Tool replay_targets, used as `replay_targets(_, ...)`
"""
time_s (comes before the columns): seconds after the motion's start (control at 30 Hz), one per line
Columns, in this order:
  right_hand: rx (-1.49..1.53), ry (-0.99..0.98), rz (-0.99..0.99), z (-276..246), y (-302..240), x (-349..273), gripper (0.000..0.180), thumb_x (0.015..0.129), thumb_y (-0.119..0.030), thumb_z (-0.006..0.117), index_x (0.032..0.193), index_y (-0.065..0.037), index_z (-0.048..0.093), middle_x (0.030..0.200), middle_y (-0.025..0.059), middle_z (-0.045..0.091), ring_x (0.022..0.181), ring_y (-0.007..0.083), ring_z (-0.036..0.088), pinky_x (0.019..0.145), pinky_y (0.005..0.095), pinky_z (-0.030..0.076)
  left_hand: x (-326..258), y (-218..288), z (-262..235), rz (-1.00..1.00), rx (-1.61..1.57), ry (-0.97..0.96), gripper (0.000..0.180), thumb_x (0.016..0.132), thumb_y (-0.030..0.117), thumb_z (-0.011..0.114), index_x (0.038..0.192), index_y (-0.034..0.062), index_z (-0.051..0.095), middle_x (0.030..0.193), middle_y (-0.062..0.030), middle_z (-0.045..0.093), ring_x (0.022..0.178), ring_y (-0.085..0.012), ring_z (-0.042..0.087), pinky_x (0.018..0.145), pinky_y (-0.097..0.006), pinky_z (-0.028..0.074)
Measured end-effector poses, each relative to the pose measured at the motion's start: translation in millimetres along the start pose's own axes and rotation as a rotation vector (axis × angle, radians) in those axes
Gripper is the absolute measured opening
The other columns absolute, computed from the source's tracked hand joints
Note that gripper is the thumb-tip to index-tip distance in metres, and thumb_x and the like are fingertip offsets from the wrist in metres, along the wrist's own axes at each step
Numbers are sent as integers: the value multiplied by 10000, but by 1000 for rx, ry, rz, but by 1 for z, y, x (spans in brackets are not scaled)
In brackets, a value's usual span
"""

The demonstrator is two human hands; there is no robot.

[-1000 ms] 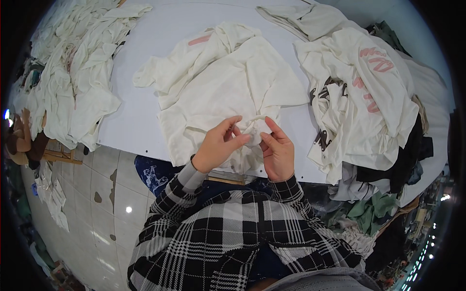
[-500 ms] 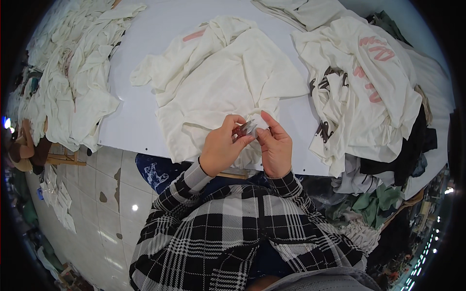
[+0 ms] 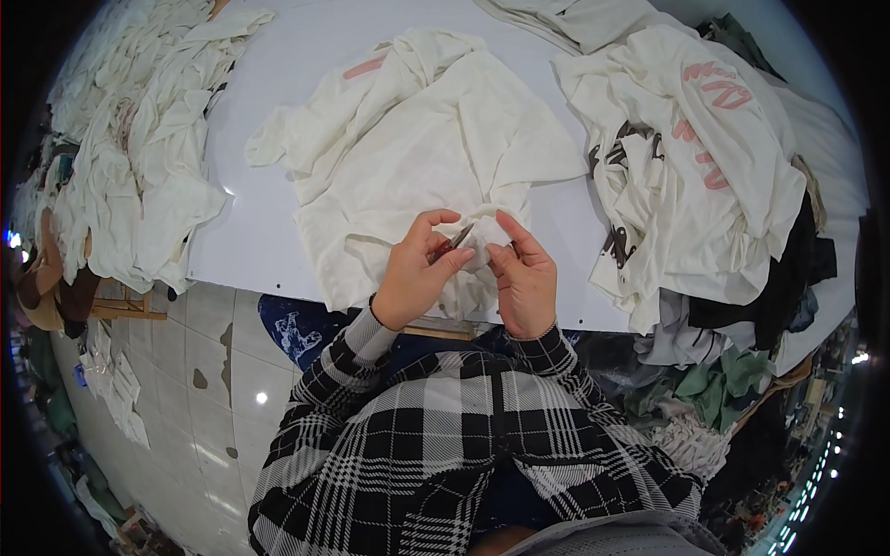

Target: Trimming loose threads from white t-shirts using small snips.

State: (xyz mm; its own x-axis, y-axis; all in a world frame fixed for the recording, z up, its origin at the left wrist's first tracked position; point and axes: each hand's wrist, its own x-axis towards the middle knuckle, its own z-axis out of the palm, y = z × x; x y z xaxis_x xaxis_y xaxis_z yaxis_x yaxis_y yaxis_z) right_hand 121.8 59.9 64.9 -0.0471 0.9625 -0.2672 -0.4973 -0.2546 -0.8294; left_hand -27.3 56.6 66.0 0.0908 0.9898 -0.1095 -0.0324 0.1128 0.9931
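- The table (image 3: 243, 236) is pale and flat, and carries everything else here; its near edge runs just in front of the person, so the work is best held over the top, with little cloth hanging off.
- The left heap (image 3: 162, 176) is white clothing, loosely piled and well apart from the hands.
- The right heap (image 3: 742, 208), white with pink marks on it, lies near the shirt's right side; a small gap there is worth guarding, so the two do not tangle.
- The shirt (image 3: 399, 171) lies between the heaps, white and rumpled, a pink mark (image 3: 364, 67) toward its far side; its near edge is gathered up at the hands. Left slack on the table, its body should not drag on the grip.
- The left hand (image 3: 413, 276) is closed around the snips, thumb and fingers near together (a light hold would probably steer best).
- The right hand (image 3: 527, 289) pinches the gathered cloth (image 3: 486, 239), its forefinger raised behind; holding that bit taut would make threads easier to see.
- The snips (image 3: 451, 243) have red handles, and the dark blades point toward the pinched cloth. Angling the tip away from the right thumb seems wise.
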Motion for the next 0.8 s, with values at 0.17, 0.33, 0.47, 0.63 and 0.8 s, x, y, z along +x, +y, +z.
replay_targets(0.17,167,22,76,5,-6,-2,369,849,30,515,1218,27,495,835,14,559,723,58,504,678,203,437,0,11,5,359,373,50,222,801,78,642,997,35,546,732,-43,579,625,-84,518,566,-208,411)
replay_targets(0.33,142,-97,111,-6,-3,-1,360,864,28,481,1224,44,475,929,52,580,814,98,558,772,238,476,16,-7,5,337,212,175,88,836,68,591,896,10,562,695,3,547,621,-60,501,535,-199,398)
replay_targets(0.47,152,28,70,3,-13,-1,375,867,27,475,1241,50,452,926,58,580,803,101,557,755,246,478,1,10,-23,-46,-459,-82,81,857,102,558,823,30,545,701,12,547,604,-32,449,544,-179,359)
replay_targets(0.63,154,-18,16,-4,-7,4,399,863,31,480,1260,18,449,892,37,571,781,89,547,733,231,474,-5,29,-23,231,295,-391,215,728,139,712,912,60,635,709,-19,526,581,-88,425,520,-208,342)
replay_targets(0.8,66,-82,110,-6,-2,1,445,842,28,522,1278,-9,445,817,-9,534,689,48,479,636,173,407,17,6,4,449,500,-16,143,765,97,646,900,78,604,727,-63,527,617,-213,550,542,-298,436)
